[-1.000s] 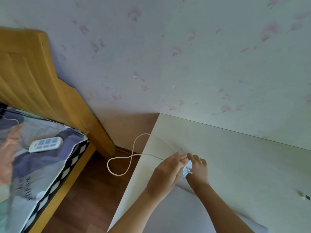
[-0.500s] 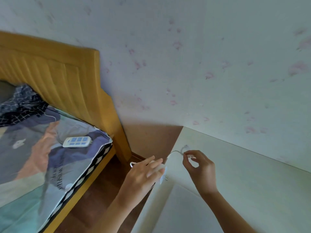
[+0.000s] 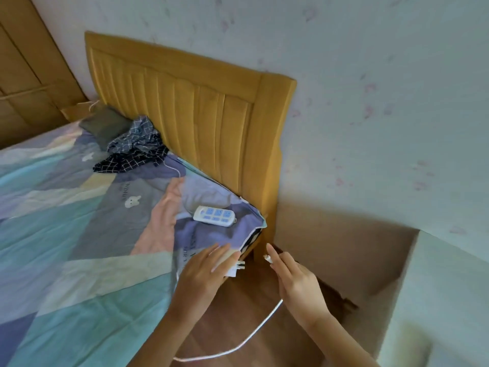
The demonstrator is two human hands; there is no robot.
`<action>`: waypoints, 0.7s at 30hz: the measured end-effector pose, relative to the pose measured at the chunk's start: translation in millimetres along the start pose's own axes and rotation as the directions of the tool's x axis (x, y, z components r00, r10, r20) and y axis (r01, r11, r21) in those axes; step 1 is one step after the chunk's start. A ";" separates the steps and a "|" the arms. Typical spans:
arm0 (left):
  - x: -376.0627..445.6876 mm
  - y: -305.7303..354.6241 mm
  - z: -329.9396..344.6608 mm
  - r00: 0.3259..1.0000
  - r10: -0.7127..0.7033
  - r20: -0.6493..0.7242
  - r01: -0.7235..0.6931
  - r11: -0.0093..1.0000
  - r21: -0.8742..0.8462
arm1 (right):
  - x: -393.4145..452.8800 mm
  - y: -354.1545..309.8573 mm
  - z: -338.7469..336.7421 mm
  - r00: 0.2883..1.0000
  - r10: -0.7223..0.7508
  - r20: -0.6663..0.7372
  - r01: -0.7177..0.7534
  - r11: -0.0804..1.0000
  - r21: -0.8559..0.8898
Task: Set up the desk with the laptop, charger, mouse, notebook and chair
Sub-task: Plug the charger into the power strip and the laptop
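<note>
My left hand (image 3: 206, 271) holds the white charger plug (image 3: 237, 268) over the bed's corner, its metal prongs pointing right. My right hand (image 3: 296, 284) pinches the connector end (image 3: 266, 258) of the white charger cable (image 3: 254, 335), which loops down over the floor between my arms. A white power strip (image 3: 214, 215) with blue sockets lies on the bedspread just above my left hand. The pale desk (image 3: 444, 287) shows only as a corner at the right edge. Laptop, mouse, notebook and chair are out of view.
The bed (image 3: 66, 234) with a patchwork spread fills the left, with its yellow wooden headboard (image 3: 198, 107) against the wall. Crumpled dark clothes (image 3: 135, 147) lie near the headboard. A narrow strip of brown wooden floor (image 3: 238, 300) separates bed and desk.
My view and both hands have swung left from the desk to the bed. The charger plug now hovers at the bed's corner near the power strip, with the cable trailing behind.
</note>
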State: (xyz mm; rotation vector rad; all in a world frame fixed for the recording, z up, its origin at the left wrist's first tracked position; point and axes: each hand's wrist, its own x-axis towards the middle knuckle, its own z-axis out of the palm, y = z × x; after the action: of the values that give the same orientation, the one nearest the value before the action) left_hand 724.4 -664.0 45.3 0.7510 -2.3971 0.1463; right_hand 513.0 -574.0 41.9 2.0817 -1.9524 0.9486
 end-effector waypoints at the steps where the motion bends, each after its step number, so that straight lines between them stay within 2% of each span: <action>1: -4.6 -20.5 0.9 1.000 -0.017 0.024 0.017 1.000 -0.003 | 6.4 -5.8 18.0 0.999 0.021 0.046 -0.021 1.000 -0.003; 4: -13.1 -73.5 11.0 0.994 -0.069 0.084 0.069 0.998 0.007 | 27.7 -15.4 62.5 0.988 0.044 0.147 -0.040 0.999 -0.030; 9: -1.5 -136.1 60.5 0.992 -0.076 0.097 0.081 0.995 -0.052 | 63.4 -5.1 116.7 0.971 0.131 0.199 -0.136 0.991 0.013; 13: 16.0 -180.3 125.1 0.921 -0.112 0.372 0.153 0.985 -0.083 | 89.5 27.0 165.6 0.942 0.186 0.280 -0.197 0.980 0.011; 14: 19.5 -190.9 144.1 0.914 -0.098 0.394 0.144 0.985 -0.091 | 96.1 35.5 179.4 0.933 0.196 0.303 -0.205 0.979 -0.005; 21: 32.8 -247.5 270.4 0.908 -0.100 0.408 0.174 0.973 -0.149 | 136.2 87.0 284.2 0.900 0.272 0.341 -0.272 0.961 -0.048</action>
State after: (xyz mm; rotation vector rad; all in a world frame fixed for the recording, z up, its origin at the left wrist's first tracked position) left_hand 696.6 -960.2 -171.3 0.9311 -2.6761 -0.3129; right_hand 525.3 -845.5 -139.9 2.1304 -2.4690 0.6532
